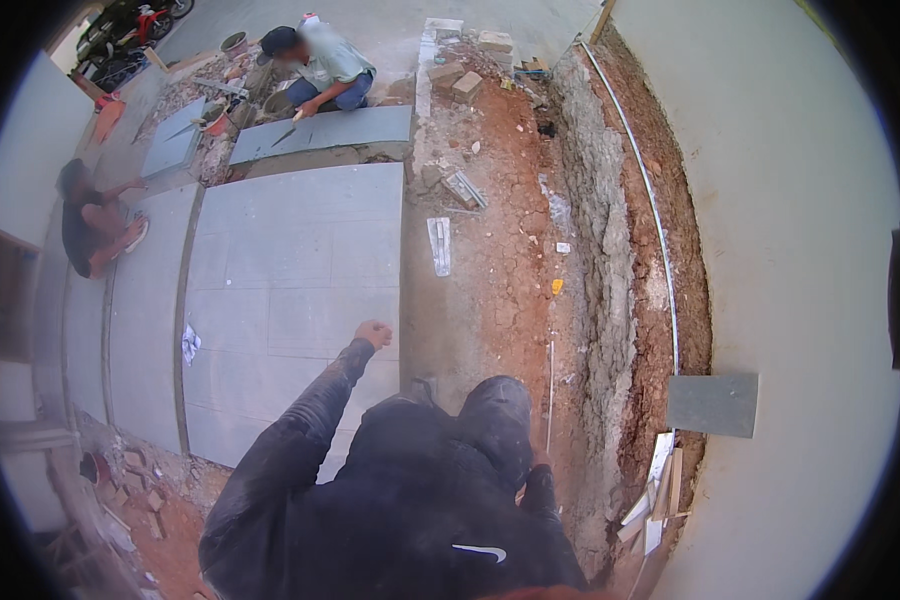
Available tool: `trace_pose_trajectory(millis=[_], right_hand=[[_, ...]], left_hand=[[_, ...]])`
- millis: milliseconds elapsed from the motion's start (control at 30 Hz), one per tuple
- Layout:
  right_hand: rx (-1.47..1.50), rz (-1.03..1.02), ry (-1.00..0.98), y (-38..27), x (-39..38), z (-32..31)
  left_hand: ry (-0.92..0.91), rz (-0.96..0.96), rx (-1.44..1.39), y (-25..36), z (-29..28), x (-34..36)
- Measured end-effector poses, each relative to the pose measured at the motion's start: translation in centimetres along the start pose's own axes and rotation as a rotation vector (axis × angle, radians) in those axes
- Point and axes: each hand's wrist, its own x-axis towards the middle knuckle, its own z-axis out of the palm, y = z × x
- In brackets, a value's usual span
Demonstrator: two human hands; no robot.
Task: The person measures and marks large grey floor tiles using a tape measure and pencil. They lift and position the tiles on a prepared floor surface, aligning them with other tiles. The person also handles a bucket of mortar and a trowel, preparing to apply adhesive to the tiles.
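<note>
My left hand (375, 333) is over the right edge of a broad area of large grey tiles (300, 240), its fingers curled in. Whether anything is inside them is too small to make out. My right hand (540, 459) is mostly hidden beside my knee, close to the bare soil strip, and its fingers do not show. Nearest to my left hand are the tile surface and a narrow dusty strip (422, 310) alongside it. Farther up that strip lies a flat silver-white piece (439, 247). A crumpled white paper or cloth (190, 343) rests on the tiles to the left.
A co-worker (325, 75) crouches at the far tile row with a trowel (290, 128). Another person (95, 220) squats at left. Rubble and bricks (465, 87), a soil trench with a white pipe (650, 190), a loose grey tile (712, 405) and offcuts (660, 490) lie around.
</note>
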Motion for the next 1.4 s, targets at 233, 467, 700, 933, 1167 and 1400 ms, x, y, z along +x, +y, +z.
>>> trace_pose_trajectory(millis=[233, 467, 700, 933, 1167, 1400], right_hand=[[0.486, 0.187, -0.183, -4.5, 19.2, -10.6], [1.095, 0.373, -0.104, -14.9, 44.2, -40.0], [1.074, -0.207, 0.056, -34.3, 67.8, -70.0], [1.046, -0.268, -0.031, -57.2, 83.2, -84.9], [0.89, -0.186, -0.303, -75.7, 93.7, -91.1], [0.656, -0.289, -0.437, -96.3, 108.3, -93.2]], left_hand=[[0.153, -0.238, -0.142, 5.6, 1.5, 14.4], [-0.025, -0.634, -0.009, 13.7, 15.0, 17.8], [-0.066, -0.394, 0.267, 25.0, 19.3, 33.6], [-0.156, -0.53, 0.097, 38.7, 16.6, 59.1], [0.219, -0.031, -0.508, 66.1, 9.5, 74.1], [0.545, -0.082, -0.61, 73.6, 2.9, 79.6]])
